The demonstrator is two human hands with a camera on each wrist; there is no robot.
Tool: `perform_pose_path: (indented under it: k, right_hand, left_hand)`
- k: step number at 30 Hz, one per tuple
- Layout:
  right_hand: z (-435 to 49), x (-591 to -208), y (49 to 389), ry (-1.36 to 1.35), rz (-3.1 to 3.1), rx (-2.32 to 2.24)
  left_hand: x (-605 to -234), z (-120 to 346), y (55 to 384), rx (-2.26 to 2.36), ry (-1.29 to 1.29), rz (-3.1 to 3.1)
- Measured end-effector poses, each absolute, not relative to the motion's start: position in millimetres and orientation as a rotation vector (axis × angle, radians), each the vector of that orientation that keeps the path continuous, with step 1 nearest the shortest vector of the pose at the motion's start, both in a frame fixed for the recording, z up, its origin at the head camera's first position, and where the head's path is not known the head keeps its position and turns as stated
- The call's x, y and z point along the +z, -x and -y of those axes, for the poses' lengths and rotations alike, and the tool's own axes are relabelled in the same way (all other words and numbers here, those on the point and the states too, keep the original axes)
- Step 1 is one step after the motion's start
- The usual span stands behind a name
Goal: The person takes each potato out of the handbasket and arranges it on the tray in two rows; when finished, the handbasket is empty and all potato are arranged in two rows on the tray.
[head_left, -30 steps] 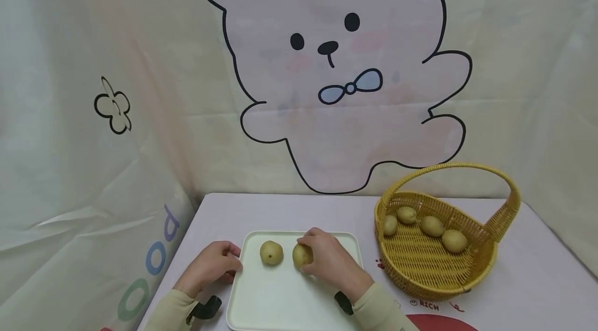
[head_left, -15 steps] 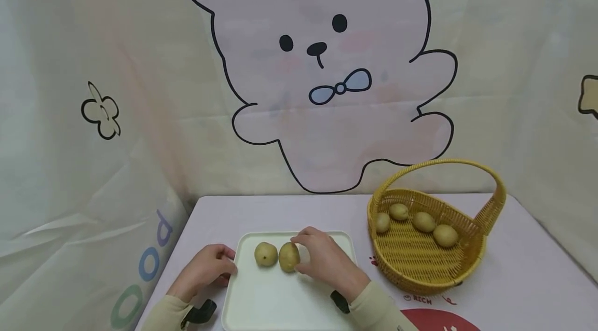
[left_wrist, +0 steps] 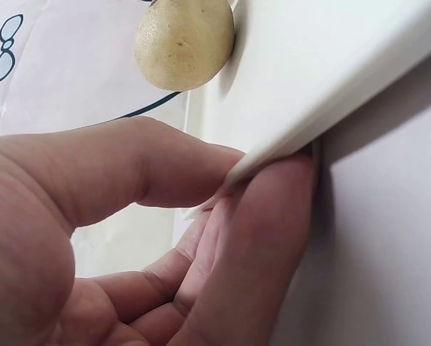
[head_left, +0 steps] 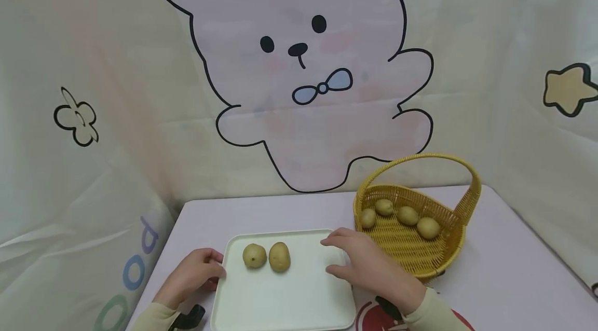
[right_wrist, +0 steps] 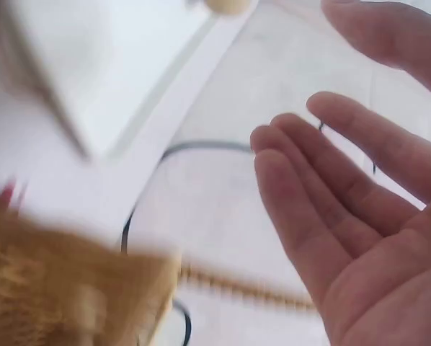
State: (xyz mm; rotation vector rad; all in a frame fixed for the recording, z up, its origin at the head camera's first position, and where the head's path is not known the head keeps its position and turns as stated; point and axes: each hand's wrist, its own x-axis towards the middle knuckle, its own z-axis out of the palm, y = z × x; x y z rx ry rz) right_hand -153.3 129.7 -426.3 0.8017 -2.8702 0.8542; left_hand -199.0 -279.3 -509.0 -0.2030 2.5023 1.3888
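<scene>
Two potatoes, a rounder one [head_left: 254,256] and a longer one [head_left: 279,257], lie side by side near the back of a white tray [head_left: 285,300]. At the tray's left edge my left hand [head_left: 192,275] pinches the rim; the left wrist view shows a thumb and finger on either side of that rim [left_wrist: 302,133]. My right hand [head_left: 369,263] hovers over the tray's right edge, fingers spread, holding nothing. Behind it stands a wicker basket [head_left: 420,261] with several potatoes inside, its lower left part hidden by the hand.
The basket's tall arched handle [head_left: 432,156] rises above the table's [head_left: 261,211] back edge. A printed curtain [head_left: 299,165] hangs right behind the table. Red print [head_left: 374,318] marks the tabletop beside the tray.
My right hand has moved the longer potato left beside the round one, let it go, and drawn away to the right. The left hand stays at the tray rim. The head view has turned right.
</scene>
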Motion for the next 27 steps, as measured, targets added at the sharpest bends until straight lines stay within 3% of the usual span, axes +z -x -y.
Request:
perform_pose_path:
  k: [7,16,27]
  right_hand:
    - [-202.2,-413.8,148.1,-0.602,2.836,0.669]
    - [-292.1,-432.0,170.9,-0.262,2.91,0.63]
    - [-316.6,-448.0,187.7,-0.124,2.962,0.561]
  left_hand:
    - [-513.0,279.6,201.1,1.378,0.205,-2.512]
    - [-512.3,281.9,200.9,1.371,0.202,-2.495]
    - [-512.7,281.7,202.4,1.377,0.206,-2.473]
